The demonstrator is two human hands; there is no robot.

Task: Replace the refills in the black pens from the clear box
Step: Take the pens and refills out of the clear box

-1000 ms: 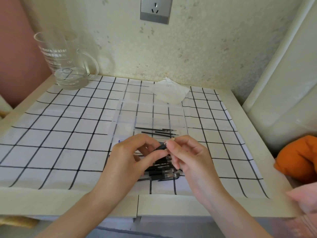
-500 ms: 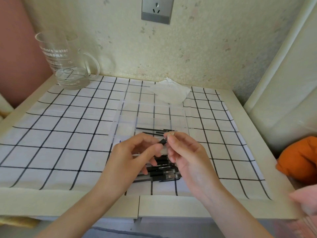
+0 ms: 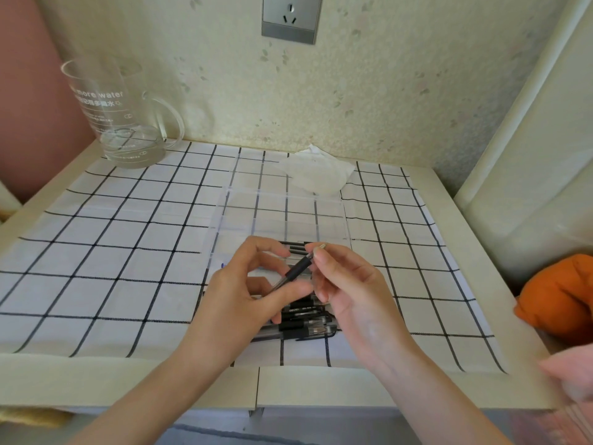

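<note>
The left hand [image 3: 253, 293] grips a slim black pen barrel [image 3: 294, 272] that slants up toward the right hand [image 3: 349, 290], whose fingertips pinch a small silvery tip piece [image 3: 322, 246] just beside the barrel's upper end. Beneath both hands, near the front edge of the worktop [image 3: 96, 380], lies a heap of black pens [image 3: 305, 329]. Behind it, a clear plastic compartment box [image 3: 224, 200] holds thin black refills [image 3: 297, 248]. A crumpled white tissue [image 3: 317, 176] sits by the back edge.

My left hand [image 3: 247, 293] held the black pen [image 3: 293, 273], my right hand [image 3: 349, 284] pinched a small silver tip [image 3: 321, 246] over the clear box [image 3: 282, 213].
</note>
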